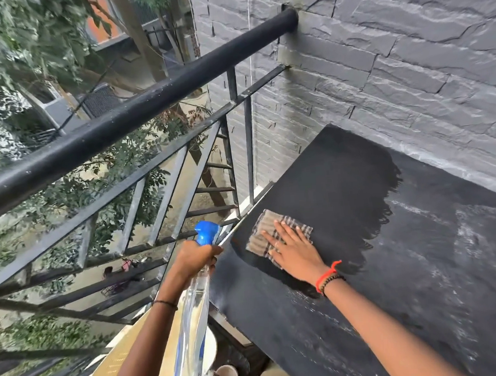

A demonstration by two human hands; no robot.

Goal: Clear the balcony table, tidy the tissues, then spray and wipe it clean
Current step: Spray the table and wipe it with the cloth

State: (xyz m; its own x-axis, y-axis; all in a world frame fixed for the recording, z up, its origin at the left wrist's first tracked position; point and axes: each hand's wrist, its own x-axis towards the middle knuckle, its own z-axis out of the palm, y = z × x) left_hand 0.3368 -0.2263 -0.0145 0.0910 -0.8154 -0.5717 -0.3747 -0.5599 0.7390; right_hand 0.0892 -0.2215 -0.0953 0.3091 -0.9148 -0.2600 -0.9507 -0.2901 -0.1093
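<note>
Nearest, I log one spray bottle (197, 310), clear with a blue head, its neck gripped by the left hand (197, 255), just off the table's (424, 263) left edge. One checked cloth (262, 231) by that edge, right hand (293, 252) flat on it, fingers straight. One black table: wet dark swath at its far corner, dusty streaks rightward. One black railing (134, 113); one grey slate wall (393, 57).

Two hands: left hand (197, 255), right hand (293, 251). One spray bottle (191, 311). One cloth (262, 231). One table (423, 248). One railing (117, 130). Two wristbands (328, 278) on right wrist, one band (165, 303) on left.
</note>
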